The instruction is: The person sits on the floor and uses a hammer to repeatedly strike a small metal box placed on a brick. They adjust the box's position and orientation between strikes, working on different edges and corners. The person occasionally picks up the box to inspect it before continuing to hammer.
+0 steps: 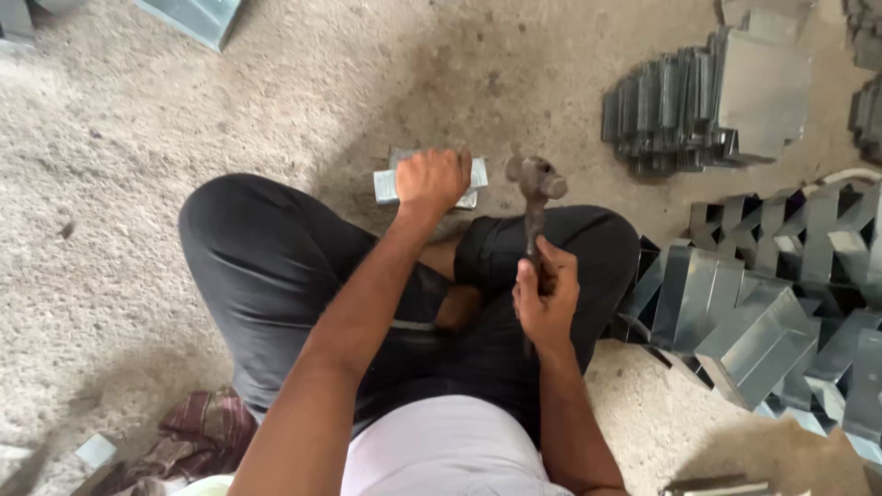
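Person sits cross-legged on rough, gritty concrete floor, black trousers, pale shirt. Left hand is closed down over a small bent sheet-metal piece, dull grey, flat & rectangular w/ folded edges, lying on the floor just past the knees; hand covers its middle, both ends stick out either side. Right hand is wrapped tight round the handle of a hammer: dark, worn, rusty-looking metal head, thin dark shaft, head raised just right of the metal piece, not touching it.

Right side: loose heap of folded galvanised channels, shiny w/ sharp creases, angular U/box shapes, leaning on each other, touching the right knee area. Further back, a tidier stack of same-kind metal pieces set on edge in a row, w/ a flat sheet resting over them. More sheet metal at top-left edge, partly cut off. Crumpled checked cloth, reddish-brown, soft, bottom left by the thigh. No real containers in view; parts lie straight on the floor.
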